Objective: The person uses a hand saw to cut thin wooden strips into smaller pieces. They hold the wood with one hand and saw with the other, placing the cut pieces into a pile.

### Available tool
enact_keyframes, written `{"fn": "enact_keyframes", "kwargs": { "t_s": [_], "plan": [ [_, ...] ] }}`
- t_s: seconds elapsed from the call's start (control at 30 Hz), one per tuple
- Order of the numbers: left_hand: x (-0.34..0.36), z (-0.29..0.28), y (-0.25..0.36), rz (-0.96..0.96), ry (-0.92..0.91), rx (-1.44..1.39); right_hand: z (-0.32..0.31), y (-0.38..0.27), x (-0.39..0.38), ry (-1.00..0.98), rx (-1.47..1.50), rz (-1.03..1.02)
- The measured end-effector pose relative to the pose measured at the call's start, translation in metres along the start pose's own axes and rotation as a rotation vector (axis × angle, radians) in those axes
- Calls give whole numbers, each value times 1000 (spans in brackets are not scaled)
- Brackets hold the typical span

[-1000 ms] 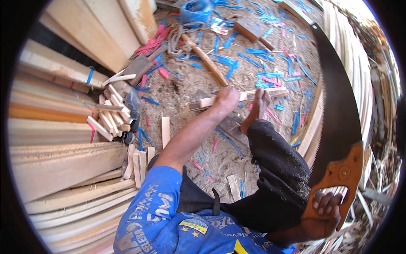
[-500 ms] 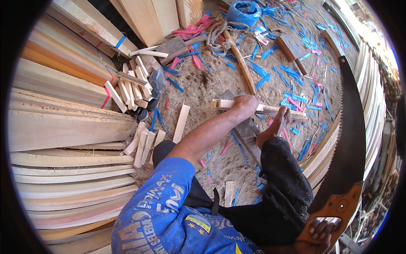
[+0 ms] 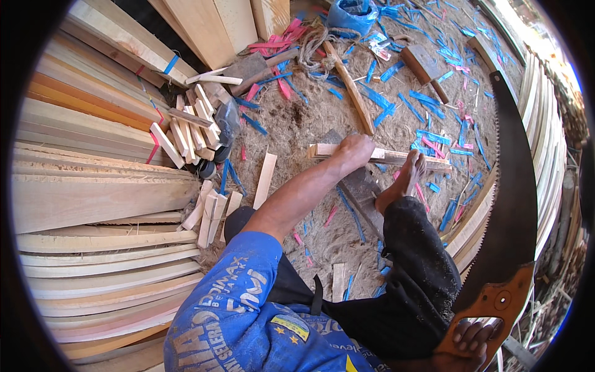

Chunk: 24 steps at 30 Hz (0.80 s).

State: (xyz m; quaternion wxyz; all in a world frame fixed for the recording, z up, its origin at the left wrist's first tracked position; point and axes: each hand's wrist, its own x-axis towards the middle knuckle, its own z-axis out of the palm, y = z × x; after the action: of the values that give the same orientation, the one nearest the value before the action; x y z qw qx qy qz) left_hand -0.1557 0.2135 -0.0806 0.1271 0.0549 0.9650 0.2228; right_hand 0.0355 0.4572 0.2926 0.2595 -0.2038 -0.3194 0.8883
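Note:
My left hand (image 3: 357,150) is closed around a bundle of thin wooden strips (image 3: 396,156), near its left part. The bundle lies across a dark wooden block (image 3: 361,197) on the ground, and my bare right foot (image 3: 401,181) presses on its right part. At the lower right my right hand (image 3: 471,341) grips the wooden handle (image 3: 489,310) of a large handsaw (image 3: 511,186). Its broad dark blade stands up along the right side, apart from the strips, with the teeth facing left. My fingers pass through the handle's opening.
Long boards (image 3: 105,201) are stacked along the left. Short offcuts (image 3: 192,127) lie in a pile beside them. A wooden mallet (image 3: 424,69), a stick (image 3: 349,87), a blue plastic container (image 3: 352,15) and blue and pink strap scraps lie ahead. More long slats (image 3: 548,142) curve along the right.
The view has shifted slightly. The saw's tip sits a little lower and further left in the picture. Both hands keep their hold.

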Motion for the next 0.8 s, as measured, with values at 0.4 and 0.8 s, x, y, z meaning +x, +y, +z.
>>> {"fn": "enact_keyframes", "kwargs": {
  "t_s": [0.4,0.8],
  "plan": [
    [-3,-4,2,7,34,-10,-29,-1,1,-518,-374,29],
    [-3,15,1,-41,121,132,-56,-41,25,-379,-517,340]
  ]
}}
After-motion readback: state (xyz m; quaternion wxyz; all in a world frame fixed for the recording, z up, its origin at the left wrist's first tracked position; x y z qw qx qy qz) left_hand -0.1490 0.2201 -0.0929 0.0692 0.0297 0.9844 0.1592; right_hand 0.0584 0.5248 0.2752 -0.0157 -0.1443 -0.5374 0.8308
